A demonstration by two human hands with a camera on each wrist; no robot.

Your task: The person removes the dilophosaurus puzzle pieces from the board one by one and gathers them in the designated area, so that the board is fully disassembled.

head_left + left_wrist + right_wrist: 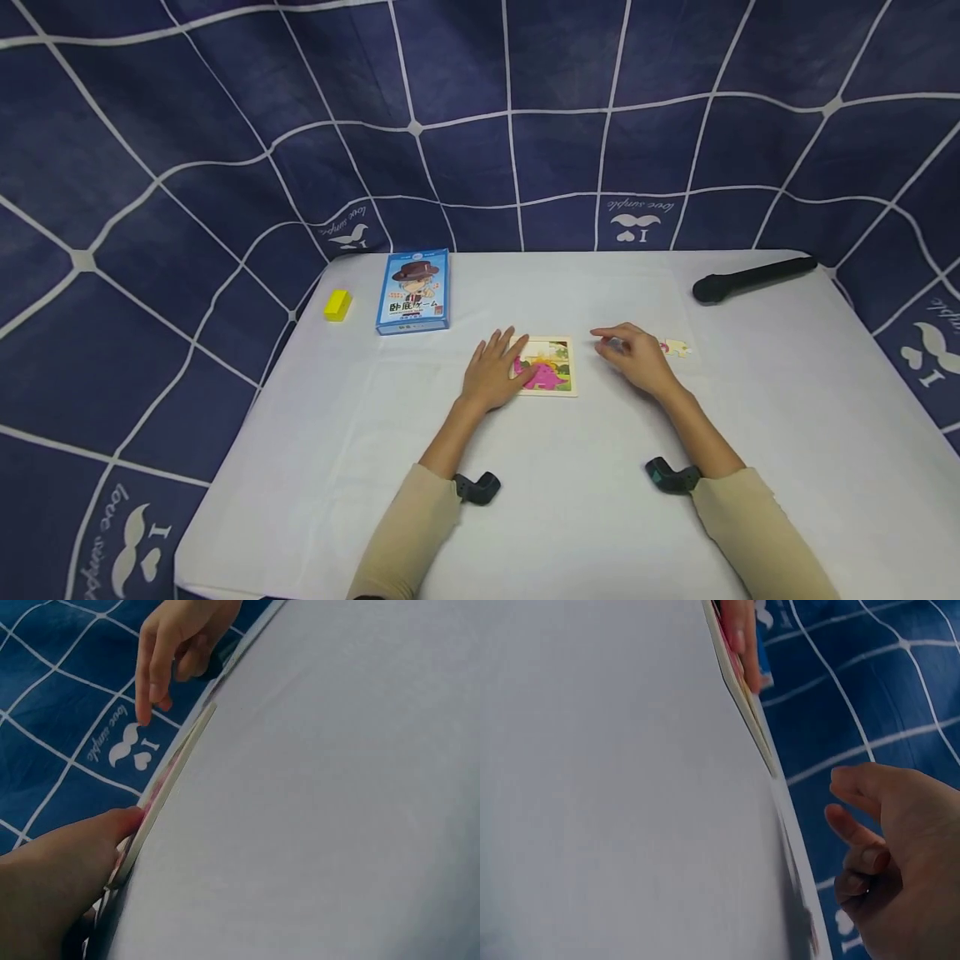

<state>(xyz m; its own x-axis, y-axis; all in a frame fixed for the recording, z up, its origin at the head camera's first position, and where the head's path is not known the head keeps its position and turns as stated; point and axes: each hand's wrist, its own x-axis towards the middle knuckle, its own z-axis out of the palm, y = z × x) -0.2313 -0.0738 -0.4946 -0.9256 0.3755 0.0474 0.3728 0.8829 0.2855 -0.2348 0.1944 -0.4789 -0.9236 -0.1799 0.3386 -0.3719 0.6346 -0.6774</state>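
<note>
A small square jigsaw puzzle [551,379] with a pink dinosaur picture lies flat on the white table. Part of its upper area shows pale, without picture. My left hand [491,371] rests on its left side with the fingers spread and the thumb over the picture; the wrist view shows the left thumb [124,823] touching the board. Right of the board, my right hand [636,358] hovers with index finger stretched and the other fingers loosely bent. Nothing shows between its thumb and index finger in the right wrist view. Loose puzzle pieces [677,347] lie just beyond this hand, partly hidden.
A blue card-game box [414,292] with a cartoon figure lies at the back left, beside a yellow block [337,305]. At the back right is a black microphone-shaped object [753,278]. Dark blue checked cloth [555,158] hangs behind and along both sides of the table.
</note>
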